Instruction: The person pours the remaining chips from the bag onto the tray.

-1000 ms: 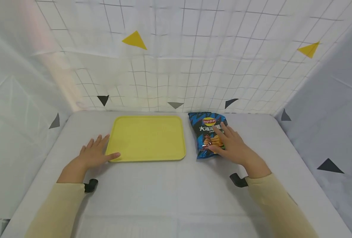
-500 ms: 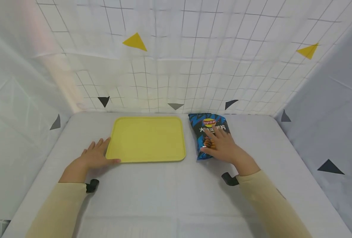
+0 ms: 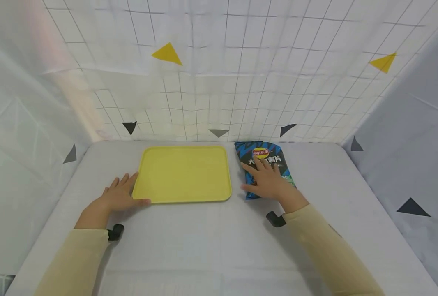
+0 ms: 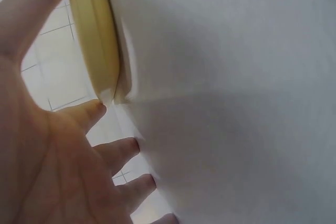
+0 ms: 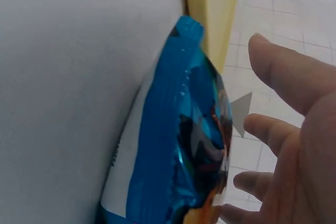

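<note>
One flat yellow rectangular tray (image 3: 182, 174) and one shiny blue-and-black chip bag (image 5: 176, 135) laid side by side on one white-covered counter (image 3: 189, 240), tray on left, bag on right. Two bare hands seen. Left hand (image 3: 118, 198) placed at tray's near left corner, fingers spread. Right hand (image 3: 266, 181) held over bag, fingers spread too.

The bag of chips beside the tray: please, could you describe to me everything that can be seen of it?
The bag is blue and black, with a shiny, plastic-looking skin. It looks puffed, and no tear shows. Its front carries a yellow and red Lay's logo and white lettering. It lies face up, turned slightly, on the white table, right of the yellow tray and apart from it. The right hand is spread over it, hiding part; whether they touch is unclear.
</note>
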Motion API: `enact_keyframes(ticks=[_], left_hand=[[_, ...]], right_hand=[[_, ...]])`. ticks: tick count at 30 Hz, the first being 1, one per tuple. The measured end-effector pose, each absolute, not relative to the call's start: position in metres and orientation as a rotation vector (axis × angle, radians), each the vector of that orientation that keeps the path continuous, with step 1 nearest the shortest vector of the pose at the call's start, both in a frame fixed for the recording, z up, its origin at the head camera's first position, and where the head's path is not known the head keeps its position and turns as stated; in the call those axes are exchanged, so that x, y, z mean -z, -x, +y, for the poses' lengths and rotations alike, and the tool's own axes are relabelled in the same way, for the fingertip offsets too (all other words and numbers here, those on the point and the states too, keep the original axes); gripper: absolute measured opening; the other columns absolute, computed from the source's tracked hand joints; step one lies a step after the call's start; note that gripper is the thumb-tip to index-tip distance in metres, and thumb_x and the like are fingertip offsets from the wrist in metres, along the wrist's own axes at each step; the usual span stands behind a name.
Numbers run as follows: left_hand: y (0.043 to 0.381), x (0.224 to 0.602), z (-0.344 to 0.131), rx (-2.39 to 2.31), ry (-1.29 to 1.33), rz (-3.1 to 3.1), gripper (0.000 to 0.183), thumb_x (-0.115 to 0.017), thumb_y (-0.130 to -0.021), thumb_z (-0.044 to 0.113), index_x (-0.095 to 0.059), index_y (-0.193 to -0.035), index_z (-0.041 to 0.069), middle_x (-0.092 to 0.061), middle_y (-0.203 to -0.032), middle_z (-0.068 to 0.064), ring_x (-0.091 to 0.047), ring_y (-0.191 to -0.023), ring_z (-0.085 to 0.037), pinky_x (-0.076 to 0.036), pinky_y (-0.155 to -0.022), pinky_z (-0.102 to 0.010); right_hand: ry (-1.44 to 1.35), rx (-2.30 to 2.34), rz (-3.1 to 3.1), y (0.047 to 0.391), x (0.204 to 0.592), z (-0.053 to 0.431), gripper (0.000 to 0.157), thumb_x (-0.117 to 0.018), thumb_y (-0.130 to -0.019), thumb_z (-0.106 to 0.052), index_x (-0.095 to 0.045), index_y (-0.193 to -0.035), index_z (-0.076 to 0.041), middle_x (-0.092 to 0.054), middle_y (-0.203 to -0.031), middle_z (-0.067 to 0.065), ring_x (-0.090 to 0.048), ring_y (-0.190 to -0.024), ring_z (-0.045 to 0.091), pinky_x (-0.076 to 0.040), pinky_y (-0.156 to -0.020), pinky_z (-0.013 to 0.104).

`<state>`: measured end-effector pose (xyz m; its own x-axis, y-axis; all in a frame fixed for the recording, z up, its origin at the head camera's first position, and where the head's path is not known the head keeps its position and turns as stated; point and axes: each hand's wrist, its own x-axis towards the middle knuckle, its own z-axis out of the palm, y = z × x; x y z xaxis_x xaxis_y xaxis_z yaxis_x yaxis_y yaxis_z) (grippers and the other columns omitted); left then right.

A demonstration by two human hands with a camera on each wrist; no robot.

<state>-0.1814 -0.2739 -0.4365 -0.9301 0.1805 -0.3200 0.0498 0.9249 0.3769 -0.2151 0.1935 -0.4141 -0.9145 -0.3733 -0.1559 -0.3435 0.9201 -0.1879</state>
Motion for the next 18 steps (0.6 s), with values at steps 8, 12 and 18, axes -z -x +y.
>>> enact_keyframes(ticks=[8,12,18], left_hand=[[0.181,0.437,-0.273,-0.519,-0.167,2.736,0.124,-0.067,-0.077,0.075,-0.012,-0.159,-0.001,-0.008,-0.157,-0.041,-0.002,-0.139,-0.067,-0.008,-0.104,-0.082],[0.182,0.437,-0.273,-0.516,-0.169,2.741,0.124,-0.067,-0.077,0.075,-0.012,-0.159,-0.001,-0.009,-0.157,-0.041,-0.003,-0.139,-0.067,-0.008,-0.104,-0.082],[0.181,0.436,-0.272,-0.498,-0.163,2.74,0.123,-0.066,-0.079,0.074,-0.012,-0.159,-0.001,-0.009,-0.157,-0.04,-0.004,-0.14,-0.067,-0.009,-0.104,-0.082]], right_hand=[[0.499,0.187,2.871,0.22,0.419,0.188,0.078,-0.058,-0.094,-0.061,-0.031,-0.159,-0.027,-0.004,-0.167,0.02,-0.005,-0.15,0.049,-0.007,-0.109,0.078],[0.491,0.151,2.874,0.224,0.422,0.187,0.078,-0.057,-0.094,-0.063,-0.032,-0.159,-0.028,-0.003,-0.167,0.02,-0.005,-0.149,0.051,-0.007,-0.108,0.079],[0.461,0.058,2.858,0.23,0.423,0.181,0.079,-0.054,-0.093,-0.067,-0.031,-0.159,-0.032,-0.002,-0.167,0.018,-0.003,-0.148,0.054,-0.007,-0.108,0.079]])
